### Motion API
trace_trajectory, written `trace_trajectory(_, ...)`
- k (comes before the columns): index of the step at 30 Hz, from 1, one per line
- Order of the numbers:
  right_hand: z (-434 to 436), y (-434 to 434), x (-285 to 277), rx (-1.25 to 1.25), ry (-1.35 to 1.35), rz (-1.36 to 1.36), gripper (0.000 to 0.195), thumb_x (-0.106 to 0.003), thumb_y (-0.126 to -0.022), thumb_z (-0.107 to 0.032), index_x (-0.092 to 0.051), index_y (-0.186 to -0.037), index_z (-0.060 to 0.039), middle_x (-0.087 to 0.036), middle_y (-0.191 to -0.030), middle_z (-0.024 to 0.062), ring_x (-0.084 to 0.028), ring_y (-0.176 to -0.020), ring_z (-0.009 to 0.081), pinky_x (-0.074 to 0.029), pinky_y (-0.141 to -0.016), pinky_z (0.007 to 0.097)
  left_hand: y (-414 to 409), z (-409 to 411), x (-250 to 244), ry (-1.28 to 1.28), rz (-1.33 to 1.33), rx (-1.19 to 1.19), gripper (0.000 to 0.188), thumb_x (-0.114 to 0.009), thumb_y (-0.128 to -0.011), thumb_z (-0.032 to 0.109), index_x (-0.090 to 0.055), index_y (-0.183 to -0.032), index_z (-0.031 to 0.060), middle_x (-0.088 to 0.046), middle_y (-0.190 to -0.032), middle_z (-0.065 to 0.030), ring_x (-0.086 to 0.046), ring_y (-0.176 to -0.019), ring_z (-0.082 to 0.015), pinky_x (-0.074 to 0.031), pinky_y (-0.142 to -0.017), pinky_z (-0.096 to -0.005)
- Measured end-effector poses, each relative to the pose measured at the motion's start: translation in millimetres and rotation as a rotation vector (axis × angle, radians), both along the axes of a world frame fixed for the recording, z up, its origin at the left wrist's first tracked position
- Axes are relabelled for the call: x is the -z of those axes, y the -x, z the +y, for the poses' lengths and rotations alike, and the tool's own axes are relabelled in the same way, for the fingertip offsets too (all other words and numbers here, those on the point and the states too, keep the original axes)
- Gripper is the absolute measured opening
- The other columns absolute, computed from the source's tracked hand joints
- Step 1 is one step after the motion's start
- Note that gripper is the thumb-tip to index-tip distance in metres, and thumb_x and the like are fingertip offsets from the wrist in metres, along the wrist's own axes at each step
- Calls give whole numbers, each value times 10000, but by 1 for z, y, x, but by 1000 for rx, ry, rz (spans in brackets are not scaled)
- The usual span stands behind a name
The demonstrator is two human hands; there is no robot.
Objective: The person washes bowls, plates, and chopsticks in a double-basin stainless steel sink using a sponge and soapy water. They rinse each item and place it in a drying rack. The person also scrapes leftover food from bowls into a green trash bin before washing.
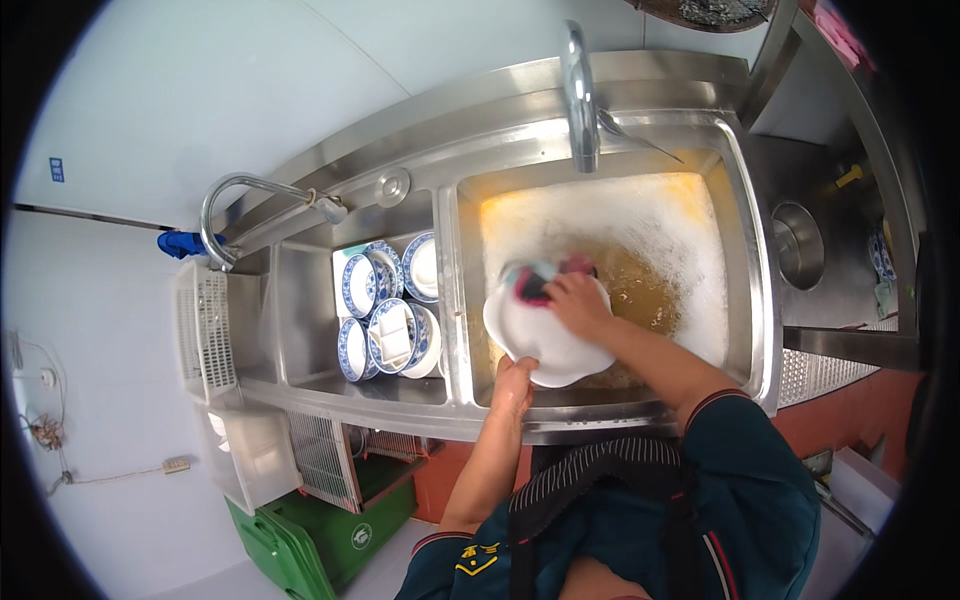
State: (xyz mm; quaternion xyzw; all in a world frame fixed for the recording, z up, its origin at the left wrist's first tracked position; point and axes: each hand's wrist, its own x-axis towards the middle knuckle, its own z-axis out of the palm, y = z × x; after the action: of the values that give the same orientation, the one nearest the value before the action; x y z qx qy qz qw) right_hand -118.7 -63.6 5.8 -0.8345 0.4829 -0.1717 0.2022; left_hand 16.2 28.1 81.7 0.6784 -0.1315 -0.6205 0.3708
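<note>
My left hand (pixel 514 386) grips the near left rim of a white plate with a wavy edge (pixel 551 345), tilted over the right sink basin. Against the plate's far part, my right hand (pixel 577 304) presses a blurred cloth (pixel 532 286) in pink, black and pale green. Below the plate, brownish water (pixel 637 281) shows through a wide layer of white suds (pixel 517 202). In the left basin stand several blue-and-white bowls (pixel 360 285). One of them holds a white divided dish (pixel 392 336).
A chrome faucet (pixel 579 97) reaches over the right basin, and a curved one (pixel 251 180) over the left. A white plastic basket (pixel 206 330) stands left of the sink, above a green wheeled bin (pixel 322 525). A metal bowl (pixel 797 246) lies to the right.
</note>
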Motion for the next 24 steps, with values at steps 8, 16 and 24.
trace_trajectory(8, -1, 100, 86, 539, -347, 15, 286, -443, -774, -240, -525, -929, -14, -566, -816, 185, -544, -777, 321, -424, -698, 406, -32, -16, -14, 753, -985, 539, 423, -447, -652, -55, -426, -1072, -17, -526, -920, -228, -526, -831, -344, -427, -720, -365)
trace_trajectory(16, 2, 81, -53, 390, -989, -878, 256, -530, -759, -221, -548, -912, -17, -552, -697, 20, -504, -600, 91, -424, -573, 219, -62, -19, -49, 1279, -1215, 1109, 418, -526, -562, 18, -488, -973, -46, -516, -947, -176, -509, -851, -319, -457, -701, -351)
trace_trajectory(24, 46, -17, -132, 2, -50, -570, 222, -475, -720, -226, -529, -793, -23, -542, -754, 158, -532, -698, 287, -405, -633, 375, -56, -30, -63, 1423, -1130, 1339, 370, -518, -538, 86, -533, -888, -34, -503, -832, -116, -486, -724, -269, -443, -599, -325)
